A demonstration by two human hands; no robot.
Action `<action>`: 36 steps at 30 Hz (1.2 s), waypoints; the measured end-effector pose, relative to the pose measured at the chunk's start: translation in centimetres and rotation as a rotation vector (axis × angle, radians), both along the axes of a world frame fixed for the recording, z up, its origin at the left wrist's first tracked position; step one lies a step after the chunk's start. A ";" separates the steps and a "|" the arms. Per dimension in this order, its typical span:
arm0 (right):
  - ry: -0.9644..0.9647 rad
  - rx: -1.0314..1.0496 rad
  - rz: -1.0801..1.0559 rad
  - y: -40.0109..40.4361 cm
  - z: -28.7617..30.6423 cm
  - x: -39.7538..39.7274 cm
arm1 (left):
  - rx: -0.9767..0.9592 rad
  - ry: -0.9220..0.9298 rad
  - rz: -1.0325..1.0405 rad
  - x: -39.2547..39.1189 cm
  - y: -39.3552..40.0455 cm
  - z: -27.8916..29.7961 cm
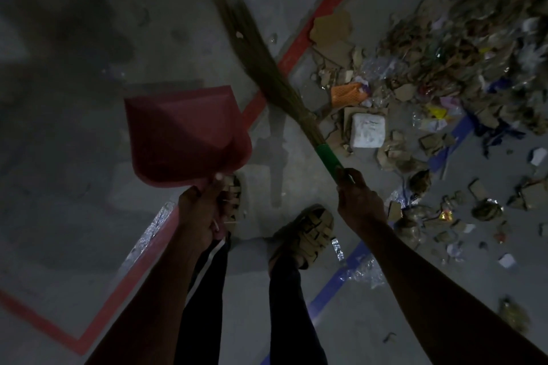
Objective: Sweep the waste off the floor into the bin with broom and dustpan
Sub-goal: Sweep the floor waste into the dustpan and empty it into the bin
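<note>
- Both forearms filled the lower frame; the left hand (204, 204) was curled round the handle of the red dustpan (184, 136), and the right hand (358, 201) was wrapped round the green grip of the broom (267, 68).
- Dustpan was held clear of the floor (74, 157), its tray turned away from the waste (430, 83); no debris was visible in it.
- Broom bristles pointed up and away across the red floor line (299, 38), blurred, and not among the litter.
- Waste lay heaped at upper right and scattered to the right of the sandalled feet (308, 231): cardboard scraps, plastic film, a white block (367, 129), an orange piece (347, 93).
- Bin was not in view.
- Risk: a fast stroke could scatter light film and paper wider instead of gathering it.
- Risk: the white block and large card looked too bulky for the tray and could tip off in carrying.
- Risk: loose film near the feet could cause a slip.
- Risk: dim light could leave small fragments missed.
</note>
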State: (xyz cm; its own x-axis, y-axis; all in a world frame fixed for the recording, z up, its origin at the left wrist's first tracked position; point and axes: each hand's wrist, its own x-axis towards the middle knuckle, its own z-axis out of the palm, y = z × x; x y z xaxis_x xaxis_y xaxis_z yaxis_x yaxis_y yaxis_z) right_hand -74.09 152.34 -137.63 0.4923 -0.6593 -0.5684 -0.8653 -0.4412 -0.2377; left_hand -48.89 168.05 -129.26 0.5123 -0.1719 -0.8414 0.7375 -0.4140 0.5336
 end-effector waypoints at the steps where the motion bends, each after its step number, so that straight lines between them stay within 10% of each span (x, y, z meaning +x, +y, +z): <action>1: -0.010 0.010 -0.009 0.4 -0.2 0.0 | -0.002 -0.018 -0.023 -0.4 -0.4 0.1; 24: -0.121 -0.271 -0.202 -3.1 2.0 -8.9 | -0.104 0.095 -0.170 -2.0 -10.1 3.1; 36: -0.172 -0.020 -0.053 3.1 -1.0 -8.0 | -0.243 0.051 -0.219 -0.1 -16.1 5.1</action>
State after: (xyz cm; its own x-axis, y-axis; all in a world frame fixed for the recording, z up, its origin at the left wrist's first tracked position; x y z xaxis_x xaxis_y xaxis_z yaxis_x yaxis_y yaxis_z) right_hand -82.10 155.39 -138.63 0.5452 -0.6975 -0.4651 -0.8349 -0.4020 -0.3760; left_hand -48.96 151.93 -124.18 0.3994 -0.4724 -0.7857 0.6734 -0.4304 0.6011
